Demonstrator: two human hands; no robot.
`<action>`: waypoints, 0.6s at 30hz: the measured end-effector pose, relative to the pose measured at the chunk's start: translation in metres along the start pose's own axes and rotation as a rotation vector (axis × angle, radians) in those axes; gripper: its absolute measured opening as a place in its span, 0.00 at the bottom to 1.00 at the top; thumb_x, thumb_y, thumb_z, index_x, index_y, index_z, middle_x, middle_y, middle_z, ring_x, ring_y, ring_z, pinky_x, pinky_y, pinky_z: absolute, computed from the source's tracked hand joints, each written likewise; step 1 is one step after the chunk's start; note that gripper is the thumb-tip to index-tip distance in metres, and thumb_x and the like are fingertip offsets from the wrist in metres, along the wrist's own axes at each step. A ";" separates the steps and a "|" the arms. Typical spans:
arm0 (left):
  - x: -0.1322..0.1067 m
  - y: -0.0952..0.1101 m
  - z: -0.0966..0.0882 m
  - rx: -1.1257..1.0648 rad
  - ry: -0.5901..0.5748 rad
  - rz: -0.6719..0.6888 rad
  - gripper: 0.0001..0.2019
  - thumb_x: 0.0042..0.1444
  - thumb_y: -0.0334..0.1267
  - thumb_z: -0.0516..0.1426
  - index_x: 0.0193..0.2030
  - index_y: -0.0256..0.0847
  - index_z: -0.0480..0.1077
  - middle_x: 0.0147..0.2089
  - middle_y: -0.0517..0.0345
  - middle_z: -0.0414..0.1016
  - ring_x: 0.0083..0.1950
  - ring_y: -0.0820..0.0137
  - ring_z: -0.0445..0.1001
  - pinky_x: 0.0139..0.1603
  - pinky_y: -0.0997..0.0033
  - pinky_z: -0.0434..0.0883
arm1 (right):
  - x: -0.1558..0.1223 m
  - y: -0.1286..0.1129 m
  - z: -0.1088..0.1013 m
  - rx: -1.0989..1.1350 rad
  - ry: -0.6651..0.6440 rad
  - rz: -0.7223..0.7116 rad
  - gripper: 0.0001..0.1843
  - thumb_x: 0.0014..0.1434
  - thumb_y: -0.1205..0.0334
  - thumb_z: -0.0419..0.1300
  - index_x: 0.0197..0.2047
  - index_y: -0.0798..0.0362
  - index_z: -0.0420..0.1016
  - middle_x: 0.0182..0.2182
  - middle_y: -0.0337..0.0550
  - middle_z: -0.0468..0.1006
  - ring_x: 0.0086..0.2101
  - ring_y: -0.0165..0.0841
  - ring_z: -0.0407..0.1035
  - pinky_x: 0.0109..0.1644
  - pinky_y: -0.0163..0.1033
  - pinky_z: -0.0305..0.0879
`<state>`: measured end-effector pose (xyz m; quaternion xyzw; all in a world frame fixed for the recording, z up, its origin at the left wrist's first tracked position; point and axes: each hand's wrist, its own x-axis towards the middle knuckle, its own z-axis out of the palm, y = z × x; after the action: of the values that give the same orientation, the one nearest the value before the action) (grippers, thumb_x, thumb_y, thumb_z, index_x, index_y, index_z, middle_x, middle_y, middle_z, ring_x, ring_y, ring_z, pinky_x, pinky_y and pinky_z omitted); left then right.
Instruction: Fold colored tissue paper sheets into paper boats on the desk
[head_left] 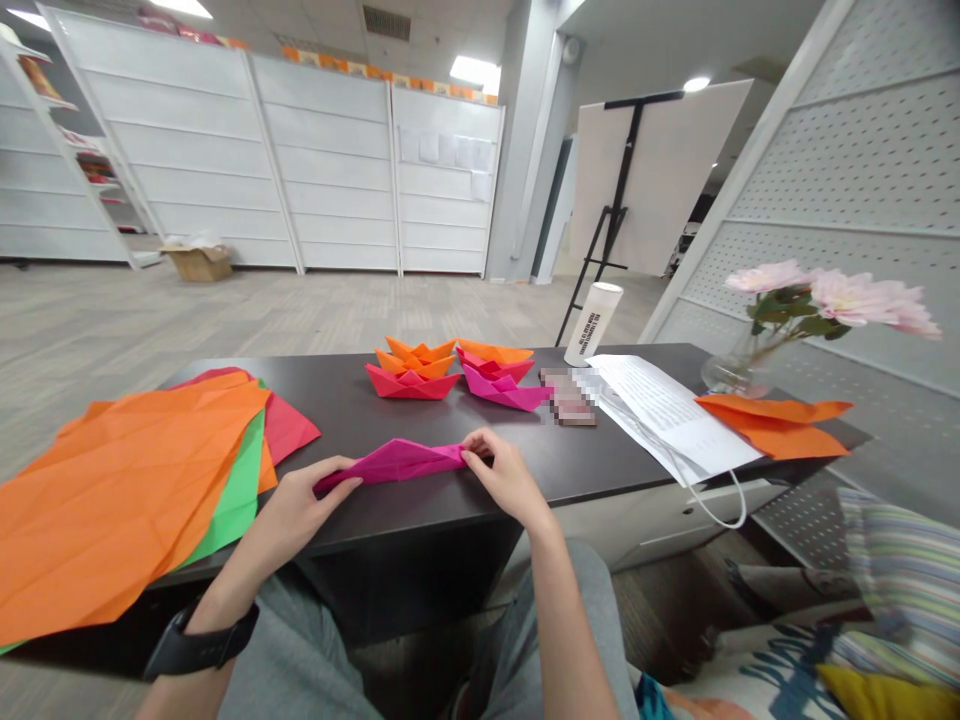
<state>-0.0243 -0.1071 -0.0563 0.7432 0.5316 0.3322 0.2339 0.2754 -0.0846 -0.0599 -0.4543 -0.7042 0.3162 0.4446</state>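
Note:
A magenta paper boat [409,460], long and narrow with a low peak in its middle, spans the gap between my hands near the table's front edge. My left hand [304,500] pinches its left end between thumb and fingers. At the other end, my right hand [501,470] grips the tip with thumb and forefinger. Behind it stand several finished paper boats in two clusters: orange and red ones [414,372] on the left, orange, red and magenta ones [501,380] on the right.
Large orange sheets [142,470], with green and red ones beneath, overhang the table's left front edge. To the right lie a blurred flat object [571,400], printed papers [660,420] with a white cable, and folded orange paper [780,425]. A white cylinder [594,325] and flower vase [735,370] stand behind.

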 end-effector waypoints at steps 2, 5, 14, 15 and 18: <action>0.000 -0.001 0.000 0.003 -0.001 -0.007 0.18 0.61 0.52 0.56 0.49 0.45 0.76 0.42 0.60 0.81 0.44 0.62 0.78 0.46 0.70 0.73 | -0.001 -0.002 -0.002 0.027 -0.005 -0.004 0.10 0.62 0.60 0.58 0.47 0.50 0.72 0.36 0.38 0.77 0.37 0.32 0.72 0.46 0.38 0.66; 0.001 -0.003 0.000 -0.003 0.002 -0.015 0.18 0.60 0.52 0.56 0.49 0.44 0.76 0.43 0.60 0.81 0.45 0.62 0.78 0.46 0.70 0.72 | -0.002 -0.005 -0.005 0.049 -0.044 0.003 0.11 0.67 0.57 0.52 0.44 0.50 0.74 0.32 0.37 0.77 0.35 0.32 0.72 0.45 0.38 0.65; 0.002 -0.002 -0.001 -0.010 -0.002 -0.023 0.19 0.60 0.52 0.55 0.50 0.43 0.76 0.44 0.58 0.81 0.46 0.61 0.77 0.48 0.68 0.72 | -0.002 -0.006 -0.008 -0.017 -0.076 -0.065 0.14 0.53 0.60 0.68 0.44 0.50 0.77 0.40 0.40 0.77 0.41 0.34 0.72 0.46 0.39 0.66; 0.002 -0.002 -0.001 -0.011 -0.004 -0.026 0.19 0.61 0.52 0.55 0.50 0.43 0.75 0.44 0.57 0.81 0.46 0.61 0.77 0.48 0.68 0.72 | -0.002 -0.006 -0.009 -0.035 -0.079 -0.075 0.15 0.53 0.60 0.68 0.45 0.49 0.77 0.42 0.41 0.77 0.43 0.34 0.72 0.47 0.39 0.66; 0.002 -0.002 0.000 -0.009 -0.002 -0.028 0.20 0.61 0.53 0.55 0.50 0.43 0.75 0.45 0.56 0.81 0.47 0.60 0.77 0.49 0.66 0.73 | -0.002 -0.005 -0.009 -0.079 -0.087 -0.109 0.20 0.54 0.63 0.67 0.51 0.48 0.75 0.50 0.44 0.75 0.48 0.36 0.70 0.53 0.42 0.66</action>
<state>-0.0253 -0.1049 -0.0569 0.7349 0.5401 0.3308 0.2424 0.2825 -0.0882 -0.0530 -0.4184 -0.7584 0.2829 0.4120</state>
